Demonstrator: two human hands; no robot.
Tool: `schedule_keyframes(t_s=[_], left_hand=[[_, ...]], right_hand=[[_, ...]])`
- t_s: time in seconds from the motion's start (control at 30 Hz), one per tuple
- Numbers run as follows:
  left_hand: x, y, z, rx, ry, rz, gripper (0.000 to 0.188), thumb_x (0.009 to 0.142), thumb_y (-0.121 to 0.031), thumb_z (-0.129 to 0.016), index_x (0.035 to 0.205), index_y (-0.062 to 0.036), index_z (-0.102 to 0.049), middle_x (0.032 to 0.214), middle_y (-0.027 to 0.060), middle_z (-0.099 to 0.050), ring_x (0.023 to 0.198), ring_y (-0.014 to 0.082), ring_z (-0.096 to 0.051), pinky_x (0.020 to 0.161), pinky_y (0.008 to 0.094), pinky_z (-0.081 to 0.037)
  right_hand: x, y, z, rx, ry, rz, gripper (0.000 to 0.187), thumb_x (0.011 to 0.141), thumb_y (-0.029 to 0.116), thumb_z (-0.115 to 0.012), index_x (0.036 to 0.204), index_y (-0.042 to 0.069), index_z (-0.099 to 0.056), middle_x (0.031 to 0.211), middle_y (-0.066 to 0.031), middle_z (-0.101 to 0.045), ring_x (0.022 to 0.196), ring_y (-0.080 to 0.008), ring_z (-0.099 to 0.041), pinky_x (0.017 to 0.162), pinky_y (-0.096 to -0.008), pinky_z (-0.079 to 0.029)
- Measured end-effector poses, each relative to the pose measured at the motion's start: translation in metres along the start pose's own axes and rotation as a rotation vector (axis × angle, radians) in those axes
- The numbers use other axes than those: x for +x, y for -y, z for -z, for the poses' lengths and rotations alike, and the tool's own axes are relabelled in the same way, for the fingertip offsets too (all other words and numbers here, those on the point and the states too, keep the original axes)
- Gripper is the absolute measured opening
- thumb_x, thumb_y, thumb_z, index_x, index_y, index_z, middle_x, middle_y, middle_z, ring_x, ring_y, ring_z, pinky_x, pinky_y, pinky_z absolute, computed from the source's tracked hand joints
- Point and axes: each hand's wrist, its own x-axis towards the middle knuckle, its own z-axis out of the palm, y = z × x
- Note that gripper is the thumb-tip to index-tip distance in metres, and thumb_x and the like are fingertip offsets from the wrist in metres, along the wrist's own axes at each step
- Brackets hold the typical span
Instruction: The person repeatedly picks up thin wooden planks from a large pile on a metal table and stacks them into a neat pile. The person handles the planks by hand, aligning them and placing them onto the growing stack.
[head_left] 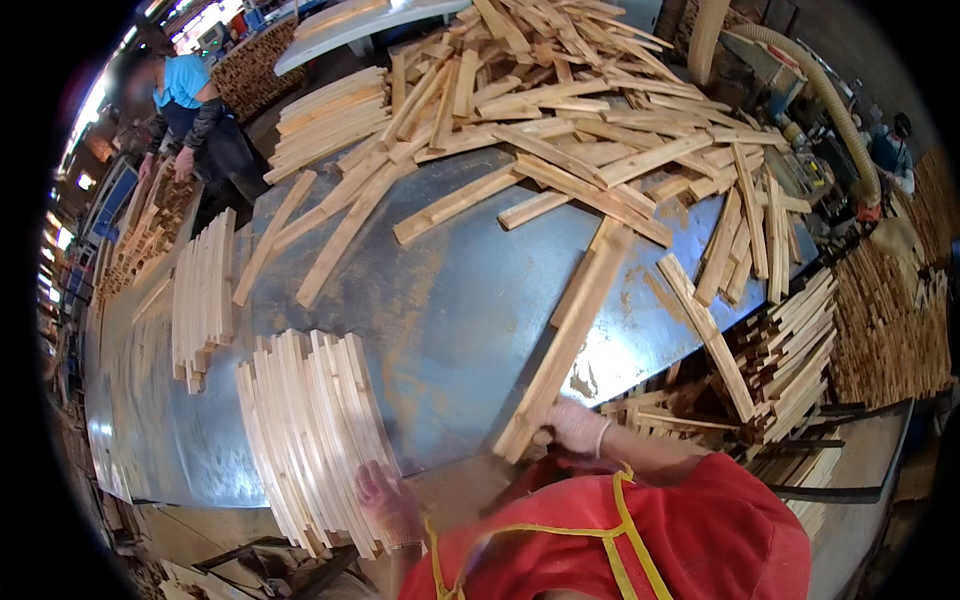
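Note:
My right hand (578, 428), in a pale glove, is closed round the near end of a long wooden slat (570, 350). That slat slants away over the table edge toward the pile, with part of another slat (572, 290) showing along its left side. My left hand (386, 502), gloved too, rests against the right side of a row of slats (310, 430) laid side by side, its fingers stretched out. The row's near ends stick out past the table's front edge. Across the metal-topped table (430, 330) lies a big loose pile of slats (590, 130).
More slats stand in rows at the left (203, 295) and far left (330, 120). A stack of slats (790, 350) is beside the table at right. One co-worker (200, 110) handles wood at far left; another person (893, 155) is at far right near a ribbed hose (835, 100).

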Motion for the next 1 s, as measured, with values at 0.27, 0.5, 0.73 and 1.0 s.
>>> schedule_keyframes(t_s=[0.27,0.5,0.73,1.0], left_hand=[[0.017,-0.091,0.039,-0.420,0.161,-0.163,0.078,0.076,-0.017,-0.084,0.147,0.0008,-0.059,0.153,0.0288,-0.056,0.141,0.0458,-0.054,0.119,0.0514,-0.045],[0.031,-0.158,0.023,-0.463,0.341,-0.116,0.071,0.076,-0.021,-0.088,0.140,-0.0040,-0.063,0.144,0.0252,-0.063,0.129,0.0466,-0.062,0.107,0.0533,-0.053],[0.071,-0.218,0.032,-0.492,0.422,-0.228,0.069,0.079,-0.019,-0.085,0.142,-0.0046,-0.061,0.143,0.0261,-0.062,0.129,0.0479,-0.062,0.106,0.0542,-0.052],[0.133,-0.278,0.030,-0.759,0.305,-0.277,0.057,0.090,-0.015,-0.077,0.142,-0.0013,-0.059,0.144,0.0236,-0.064,0.131,0.0415,-0.063,0.109,0.0482,-0.052]], right_hand=[[0.039,0.402,0.042,-0.149,-0.322,1.003,0.070,0.099,0.029,-0.071,0.156,-0.005,-0.050,0.101,-0.0061,-0.070,0.087,-0.0156,-0.063,0.082,-0.0301,-0.054],[0.148,0.355,0.232,-1.176,-0.976,0.517,0.075,0.089,0.048,-0.073,0.149,0.005,-0.060,0.138,-0.0287,-0.067,0.135,-0.0428,-0.062,0.112,-0.0498,-0.050],[0.177,0.353,0.292,-1.426,-0.828,0.240,0.080,0.081,0.045,-0.080,0.140,-0.005,-0.057,0.131,-0.0299,-0.071,0.126,-0.0435,-0.067,0.107,-0.0498,-0.054],[0.125,0.268,0.199,-0.996,-0.356,0.465,0.080,0.079,0.045,-0.083,0.140,0.000,-0.060,0.117,-0.0295,-0.076,0.111,-0.0405,-0.076,0.097,-0.0439,-0.059]])
